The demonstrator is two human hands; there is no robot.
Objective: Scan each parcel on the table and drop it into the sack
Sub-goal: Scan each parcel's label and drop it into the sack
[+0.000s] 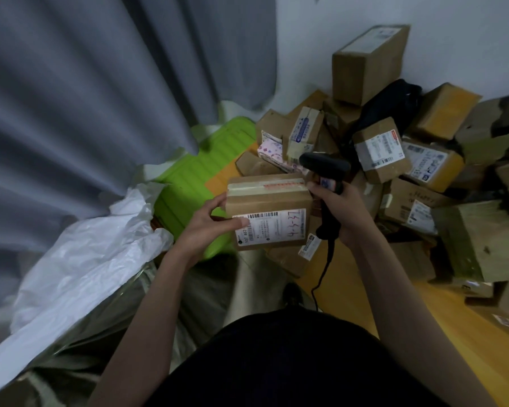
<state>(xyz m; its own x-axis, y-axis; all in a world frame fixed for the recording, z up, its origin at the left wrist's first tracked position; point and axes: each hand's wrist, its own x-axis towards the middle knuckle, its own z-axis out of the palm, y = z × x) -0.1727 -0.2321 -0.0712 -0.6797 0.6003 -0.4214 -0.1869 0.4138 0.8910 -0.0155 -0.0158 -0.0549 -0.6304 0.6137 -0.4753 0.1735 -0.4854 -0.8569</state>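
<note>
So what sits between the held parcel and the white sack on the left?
In the head view, the green suitcase lies between the parcel, gripped by the left hand, and the white sack.

From my remote seat, the small print on the held parcel's label [269, 229] was too blurred to read. My left hand's thumb [241, 222] covered the label's corner. The pile of parcels [441, 160] ran off the right edge, and the sack [80, 259] off the left.
</note>
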